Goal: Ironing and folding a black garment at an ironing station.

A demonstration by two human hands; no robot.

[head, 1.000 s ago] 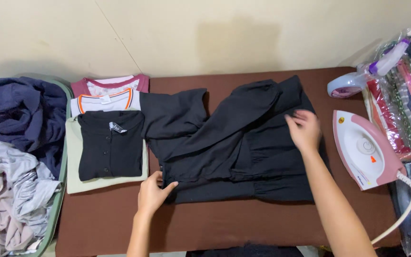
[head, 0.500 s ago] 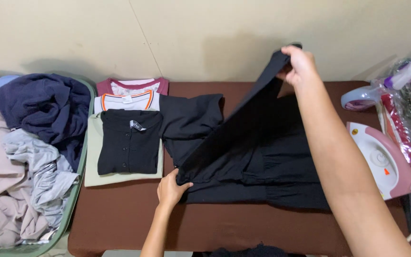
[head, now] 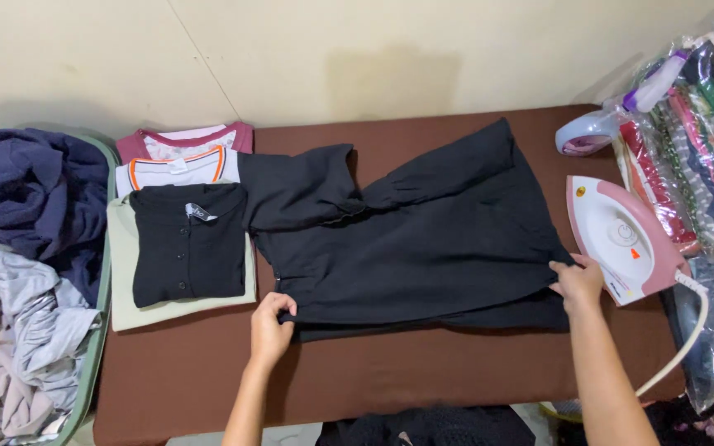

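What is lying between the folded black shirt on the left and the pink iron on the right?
In the head view, the large black garment lies spread between the folded black shirt and the pink iron, on the brown board.

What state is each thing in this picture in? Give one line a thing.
Black garment: spread flat, partly folded.
Left hand: gripping its near left corner.
Right hand: pinching its right edge.
Iron: lying on the board, corded.
Folded shirts: stacked.
Laundry basket: heaped full.
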